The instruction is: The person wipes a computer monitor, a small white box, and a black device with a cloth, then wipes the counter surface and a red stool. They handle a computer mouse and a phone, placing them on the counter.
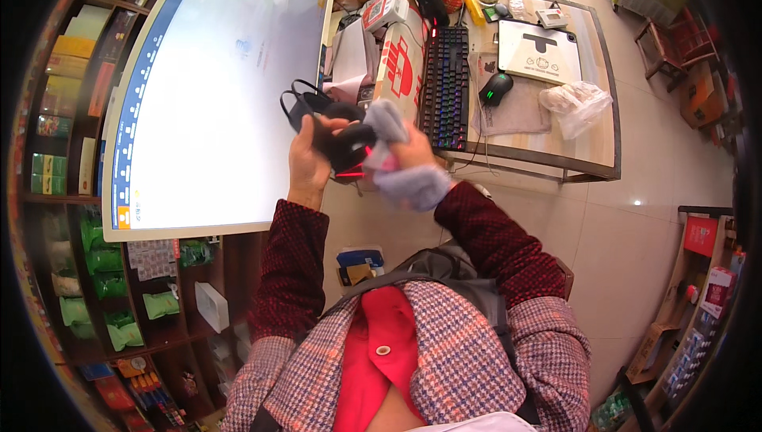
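Note:
My left hand (311, 161) grips a black headset (345, 143) in front of the monitor. The headset has round padded cups, and red lit strips show along its lower side. In my right hand (415, 151) is a grey cloth (414, 187), bunched up and touching the near cup of the headset. Part of the cloth hangs below my fingers, and another part sticks up above them. Both hand and cloth are blurred. Thin black loops (296, 102) stand out beyond my left fingers; I cannot tell whether they belong to the headset.
A large monitor (220, 110) fills the left. Beyond my hands lie a lit keyboard (445, 90), a printed carton (400, 66), a black mouse (496, 88), a white-backed tablet (539, 51) and a plastic bag (576, 105) on the table (601, 140). Stocked shelves (65, 200) line the left.

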The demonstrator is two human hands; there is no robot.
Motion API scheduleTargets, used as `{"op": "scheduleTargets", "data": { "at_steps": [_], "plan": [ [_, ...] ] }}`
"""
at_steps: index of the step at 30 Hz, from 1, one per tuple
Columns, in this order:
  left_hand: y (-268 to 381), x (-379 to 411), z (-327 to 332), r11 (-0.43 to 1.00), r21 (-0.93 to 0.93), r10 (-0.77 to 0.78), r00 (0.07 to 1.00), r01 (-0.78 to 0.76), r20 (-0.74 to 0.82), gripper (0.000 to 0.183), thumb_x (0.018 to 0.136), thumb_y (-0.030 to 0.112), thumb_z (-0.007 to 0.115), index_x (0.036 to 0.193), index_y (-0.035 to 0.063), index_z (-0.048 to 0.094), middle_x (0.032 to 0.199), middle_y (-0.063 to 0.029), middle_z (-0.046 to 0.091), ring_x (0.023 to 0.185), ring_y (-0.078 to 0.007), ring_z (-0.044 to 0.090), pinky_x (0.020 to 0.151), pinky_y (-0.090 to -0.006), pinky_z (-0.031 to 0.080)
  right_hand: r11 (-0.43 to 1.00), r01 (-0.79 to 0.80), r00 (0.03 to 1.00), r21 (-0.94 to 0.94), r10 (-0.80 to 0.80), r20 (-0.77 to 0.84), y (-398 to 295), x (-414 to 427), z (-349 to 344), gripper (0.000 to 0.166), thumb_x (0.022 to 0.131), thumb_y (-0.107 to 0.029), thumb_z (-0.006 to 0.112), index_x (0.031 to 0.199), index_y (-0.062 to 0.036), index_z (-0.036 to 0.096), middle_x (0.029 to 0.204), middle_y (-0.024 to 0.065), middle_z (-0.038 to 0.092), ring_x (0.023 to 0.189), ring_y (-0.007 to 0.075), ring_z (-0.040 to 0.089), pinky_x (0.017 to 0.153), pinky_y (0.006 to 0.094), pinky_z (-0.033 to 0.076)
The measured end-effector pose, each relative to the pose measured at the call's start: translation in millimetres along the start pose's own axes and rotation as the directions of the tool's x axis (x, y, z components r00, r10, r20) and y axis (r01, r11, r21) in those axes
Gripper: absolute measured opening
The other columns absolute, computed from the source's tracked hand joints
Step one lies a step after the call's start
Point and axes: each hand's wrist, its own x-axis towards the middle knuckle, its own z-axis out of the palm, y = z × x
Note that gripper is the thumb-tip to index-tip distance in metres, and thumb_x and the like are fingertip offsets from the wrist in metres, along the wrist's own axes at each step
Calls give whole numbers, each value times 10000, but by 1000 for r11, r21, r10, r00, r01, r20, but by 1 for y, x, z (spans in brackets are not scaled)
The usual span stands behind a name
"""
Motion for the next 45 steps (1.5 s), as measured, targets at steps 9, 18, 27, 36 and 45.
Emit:
{"op": "scheduleTargets", "data": {
  "at_steps": [9,18,27,36,45],
  "plan": [
    [4,-5,4,946,324,10,999,-22,40,513,964,523,437,909,26,551,692,-135,626,955,-417,646,902,-499,473,850,-524,851,46,521,60,26,-78,-37,381,759,27,570,1139,33,595,1040,104,658,921,189,634,844,321,501],
    [-9,-51,-6,786,618,-147,979,29,142,523,921,510,553,1047,3,567,757,-134,668,1049,-309,624,961,-445,422,930,-301,906,214,348,-239,-2,-48,-107,366,780,-18,560,1145,7,567,986,99,650,847,203,651,764,330,531],
    [-34,-75,-28,771,636,-98,992,25,80,597,765,377,787,1151,-3,538,1001,-131,686,1255,-281,484,1042,-430,364,668,-165,979,-726,23,-201,37,78,-19,594,783,-93,565,1350,-61,392,1098,299,600,991,470,592,844,478,493],
    [-67,-108,-15,754,650,149,988,-91,-35,614,757,246,804,1233,-31,533,1189,-102,604,1096,-201,560,942,-317,438,769,-313,947,-557,294,-126,120,-13,-75,499,743,-104,602,1223,7,527,1082,258,631,1030,392,614,897,412,479],
    [-105,-140,-33,617,787,167,980,-16,-111,498,763,159,774,1184,-25,582,1142,-127,623,1075,-225,563,964,-331,403,868,-495,846,42,493,-203,13,-93,-175,257,827,-75,578,1054,31,639,963,91,675,827,195,656,761,338,523]
  ]
}}
